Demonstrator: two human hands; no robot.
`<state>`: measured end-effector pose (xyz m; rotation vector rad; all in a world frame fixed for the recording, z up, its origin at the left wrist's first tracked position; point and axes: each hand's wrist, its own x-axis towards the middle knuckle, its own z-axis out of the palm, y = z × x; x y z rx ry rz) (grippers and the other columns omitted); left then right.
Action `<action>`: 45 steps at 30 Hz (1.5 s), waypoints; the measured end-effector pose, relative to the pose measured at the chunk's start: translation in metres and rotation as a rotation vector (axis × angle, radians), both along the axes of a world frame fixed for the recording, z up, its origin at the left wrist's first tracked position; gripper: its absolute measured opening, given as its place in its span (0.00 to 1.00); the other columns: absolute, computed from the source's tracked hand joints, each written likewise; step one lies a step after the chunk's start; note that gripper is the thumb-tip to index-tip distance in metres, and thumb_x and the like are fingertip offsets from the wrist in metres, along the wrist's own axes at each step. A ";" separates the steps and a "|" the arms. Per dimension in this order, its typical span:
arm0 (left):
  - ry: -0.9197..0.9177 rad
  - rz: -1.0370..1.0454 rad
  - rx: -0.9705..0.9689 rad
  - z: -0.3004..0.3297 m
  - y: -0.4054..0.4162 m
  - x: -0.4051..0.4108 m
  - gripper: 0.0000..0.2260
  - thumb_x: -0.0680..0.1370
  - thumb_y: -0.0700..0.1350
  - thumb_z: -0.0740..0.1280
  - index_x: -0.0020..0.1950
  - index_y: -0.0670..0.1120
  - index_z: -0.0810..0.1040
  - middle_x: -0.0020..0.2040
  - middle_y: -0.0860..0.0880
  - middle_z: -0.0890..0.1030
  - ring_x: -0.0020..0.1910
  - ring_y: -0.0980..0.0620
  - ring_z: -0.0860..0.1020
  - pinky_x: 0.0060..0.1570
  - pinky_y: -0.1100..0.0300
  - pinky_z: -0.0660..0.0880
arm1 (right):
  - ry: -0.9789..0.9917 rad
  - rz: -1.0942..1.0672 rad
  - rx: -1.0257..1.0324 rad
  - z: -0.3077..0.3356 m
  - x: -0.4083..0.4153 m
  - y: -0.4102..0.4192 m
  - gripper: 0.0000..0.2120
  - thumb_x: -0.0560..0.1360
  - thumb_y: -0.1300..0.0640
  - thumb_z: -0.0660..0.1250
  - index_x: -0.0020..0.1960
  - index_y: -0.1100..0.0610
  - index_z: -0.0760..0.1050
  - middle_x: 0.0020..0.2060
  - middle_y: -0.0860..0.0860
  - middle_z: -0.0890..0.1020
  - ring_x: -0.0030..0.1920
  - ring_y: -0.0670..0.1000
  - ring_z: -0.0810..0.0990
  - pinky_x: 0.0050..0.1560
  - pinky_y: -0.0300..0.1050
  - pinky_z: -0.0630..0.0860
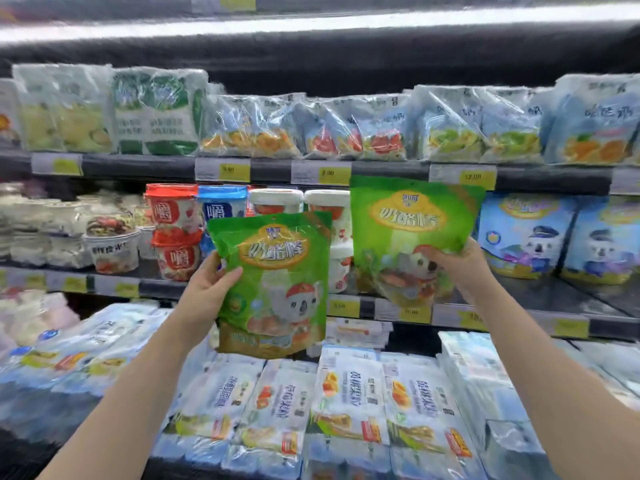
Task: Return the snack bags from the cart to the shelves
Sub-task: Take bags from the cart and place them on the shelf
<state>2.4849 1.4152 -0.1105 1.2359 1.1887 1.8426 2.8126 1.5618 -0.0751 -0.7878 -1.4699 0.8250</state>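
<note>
I hold two green snack bags with a koala picture in front of the store shelves. My left hand (207, 289) grips the left edge of one green bag (277, 289), held upright in the air before the cups. My right hand (457, 261) holds the second green bag (412, 233) by its right side, with its bottom resting at the middle shelf (526, 292), left of the blue koala bags (526, 233). The cart is out of view.
Red, blue and white cups (176, 230) stand on the middle shelf at left. Clear-wrapped packs (346, 129) fill the upper shelf. Flat blue and white packs (349, 396) lie on the bottom level. Yellow price tags (334, 174) line the shelf edges.
</note>
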 end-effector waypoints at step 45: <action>0.071 0.000 0.050 -0.017 0.024 0.033 0.15 0.79 0.37 0.59 0.55 0.57 0.73 0.57 0.53 0.79 0.55 0.51 0.78 0.54 0.51 0.75 | -0.318 -0.239 -0.109 -0.035 -0.039 0.056 0.45 0.62 0.55 0.79 0.70 0.56 0.56 0.67 0.58 0.69 0.66 0.59 0.70 0.61 0.54 0.70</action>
